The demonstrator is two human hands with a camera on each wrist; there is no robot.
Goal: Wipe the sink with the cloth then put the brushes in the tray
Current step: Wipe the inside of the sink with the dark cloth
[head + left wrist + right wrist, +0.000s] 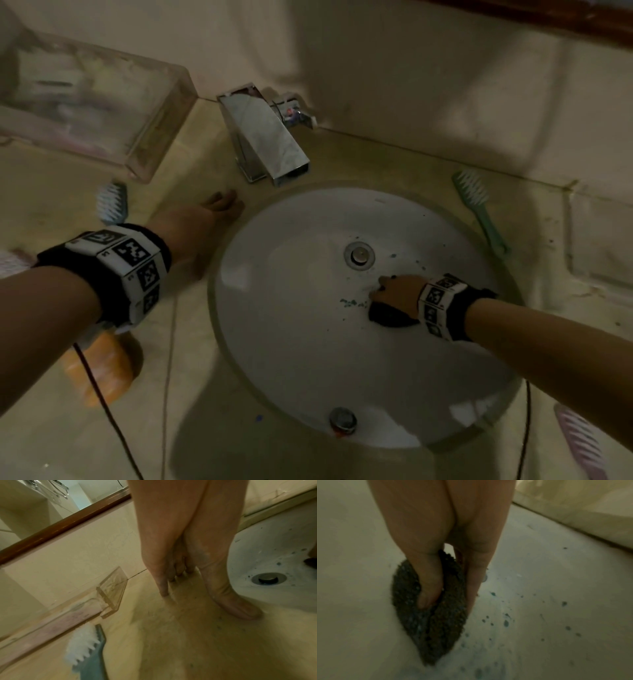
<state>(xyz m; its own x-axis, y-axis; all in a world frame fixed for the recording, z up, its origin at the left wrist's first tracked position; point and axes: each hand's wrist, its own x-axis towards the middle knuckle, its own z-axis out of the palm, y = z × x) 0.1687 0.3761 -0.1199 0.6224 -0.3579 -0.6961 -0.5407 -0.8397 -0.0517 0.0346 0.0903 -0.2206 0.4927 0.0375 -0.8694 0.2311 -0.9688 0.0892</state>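
My right hand [394, 291] grips a dark bunched cloth [388, 313] and presses it on the white sink [291, 342] just below the drain [359, 255]. In the right wrist view the thumb and fingers [429, 585] curl round the cloth [433, 622], with blue-green specks beside it. My left hand [205, 222] rests with straight fingers on the counter left of the sink [274, 547]; fingertips [164, 588] touch the surface. A blue brush [112, 204] lies by the clear tray [154, 137], a green brush [478, 205] right of the sink, a pink brush [582, 442] at the bottom right.
A chrome faucet [270, 137] stands behind the sink. An orange object [102, 370] lies on the counter under my left forearm. The overflow cap [342, 419] sits at the sink's near wall. A wood-framed mirror [60, 524] runs above the back wall.
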